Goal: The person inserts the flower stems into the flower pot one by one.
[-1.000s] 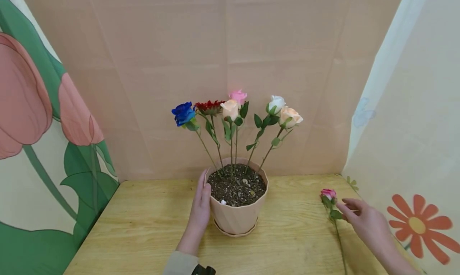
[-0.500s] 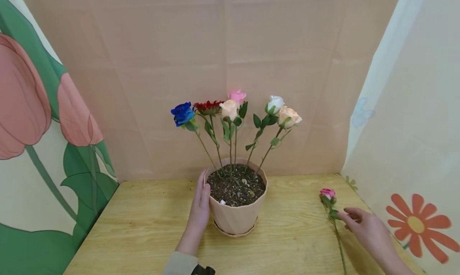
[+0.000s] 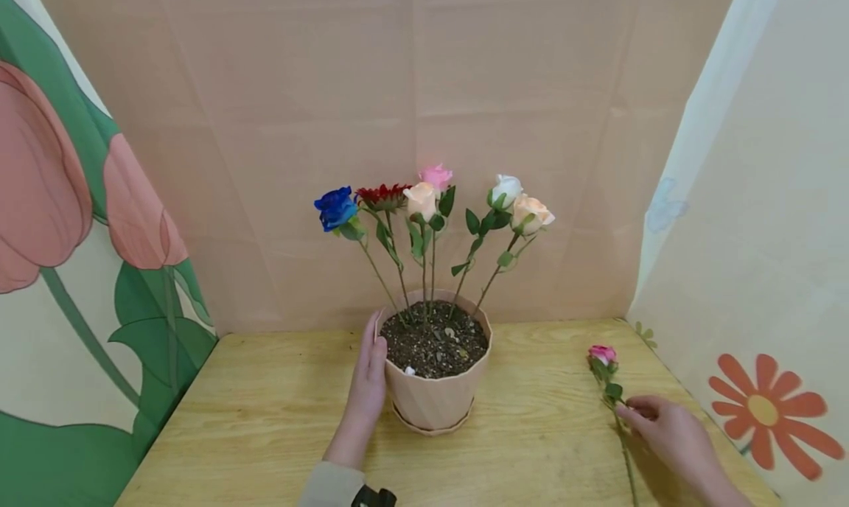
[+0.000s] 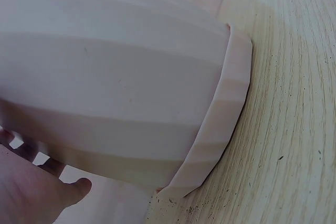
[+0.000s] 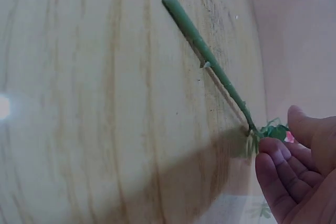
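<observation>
A pink flowerpot (image 3: pixel 434 400) filled with dark soil stands on a saucer in the head view. My left hand (image 3: pixel 367 382) rests against the pot's left side, fingers extended along its wall. Only part of that hand (image 4: pixel 31 190) shows in the left wrist view. On the table at the right lies a pink rose (image 3: pixel 602 356) with a long green stem (image 5: pixel 210 59). My right hand (image 3: pixel 670 433) is at the stem just below the leaves. In the right wrist view, its thumb and bent fingers (image 5: pixel 275 169) stand apart, beside the leaves.
Several flowers stand in the soil: a blue rose (image 3: pixel 335 209), a dark red flower (image 3: pixel 383 197), pink and cream roses, a white rose (image 3: pixel 507 190) and a peach rose (image 3: pixel 531 214). The wooden table (image 3: pixel 265 404) meets a pink backdrop (image 3: pixel 318 109) behind. Printed floral sheets flank both sides.
My right hand has moved down along the rose, from near its bloom to the stem below the leaves. My left hand stays against the pot.
</observation>
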A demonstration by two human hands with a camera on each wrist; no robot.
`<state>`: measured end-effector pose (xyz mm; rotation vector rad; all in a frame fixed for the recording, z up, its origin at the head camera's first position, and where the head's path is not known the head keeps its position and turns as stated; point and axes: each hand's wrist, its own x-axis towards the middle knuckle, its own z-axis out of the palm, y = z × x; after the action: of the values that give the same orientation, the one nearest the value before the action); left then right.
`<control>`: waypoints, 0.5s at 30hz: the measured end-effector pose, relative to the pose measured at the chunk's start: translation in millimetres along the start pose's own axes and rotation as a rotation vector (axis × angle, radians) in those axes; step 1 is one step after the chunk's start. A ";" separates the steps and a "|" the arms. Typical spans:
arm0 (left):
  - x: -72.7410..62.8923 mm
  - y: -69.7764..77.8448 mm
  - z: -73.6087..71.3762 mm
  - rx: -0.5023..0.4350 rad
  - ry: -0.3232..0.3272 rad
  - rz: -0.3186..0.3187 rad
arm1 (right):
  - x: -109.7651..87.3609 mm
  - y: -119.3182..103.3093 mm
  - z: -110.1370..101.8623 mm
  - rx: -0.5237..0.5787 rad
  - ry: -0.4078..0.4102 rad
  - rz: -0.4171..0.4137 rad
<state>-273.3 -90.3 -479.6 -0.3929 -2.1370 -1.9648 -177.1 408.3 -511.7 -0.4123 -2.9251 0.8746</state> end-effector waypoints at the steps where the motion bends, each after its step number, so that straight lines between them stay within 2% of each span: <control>1: 0.2 -0.1 0.0 0.000 0.000 0.003 | 0.5 0.3 0.2 -0.009 -0.003 0.000; 8: 1.2 -1.3 -0.7 -0.005 -0.008 0.015 | 1.6 5.1 2.4 -0.054 -0.002 -0.015; 15: 0.2 -1.9 -1.5 -0.005 -0.013 0.011 | -0.4 7.2 4.8 -0.061 -0.043 -0.004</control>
<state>-274.2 -91.9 -481.2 -0.4188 -2.1341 -1.9671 -175.6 411.5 -519.6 -0.3964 -2.9974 0.8058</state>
